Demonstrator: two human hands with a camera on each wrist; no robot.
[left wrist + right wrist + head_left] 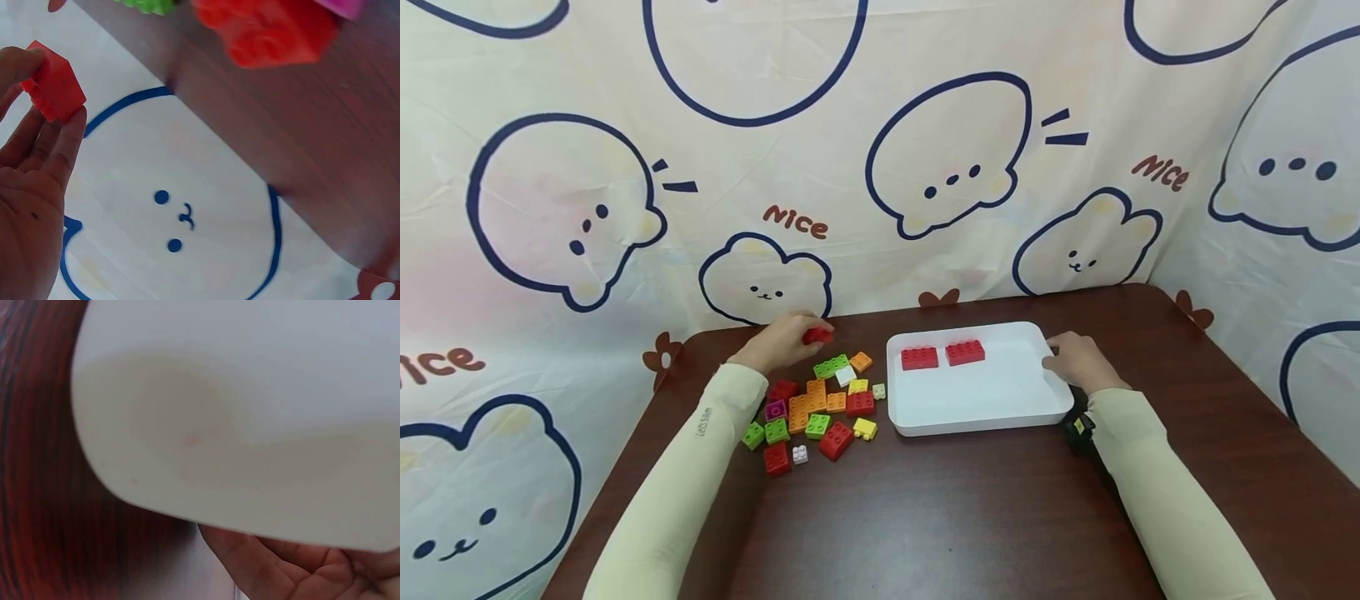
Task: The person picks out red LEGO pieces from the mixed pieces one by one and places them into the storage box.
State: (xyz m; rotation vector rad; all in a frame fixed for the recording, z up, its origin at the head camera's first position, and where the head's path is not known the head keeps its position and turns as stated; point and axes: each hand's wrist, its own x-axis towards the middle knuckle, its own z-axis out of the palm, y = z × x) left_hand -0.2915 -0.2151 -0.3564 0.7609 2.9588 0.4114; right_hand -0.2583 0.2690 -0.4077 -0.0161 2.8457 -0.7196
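My left hand [777, 343] pinches a red toy building brick [817, 335] between thumb and fingers, past the far side of a loose brick pile. In the left wrist view this brick [61, 84] is tilted, with its studs toward the palm. On the right, my right hand [1084, 362] holds the right rim of a white tray [977, 410], thumb at the edge. The right wrist view has the fingers [275, 565] against the tray's outer side, partly hidden by it. Inside the tray, two red bricks [919, 358] [965, 352] lie side by side near the far wall.
Left of the tray, loose bricks in orange, green [777, 431], yellow [865, 429], white, magenta and red [837, 441] lie on the dark wooden table [955, 517]. A cartoon-printed cloth [865, 275] hangs along the table's far edge and both sides.
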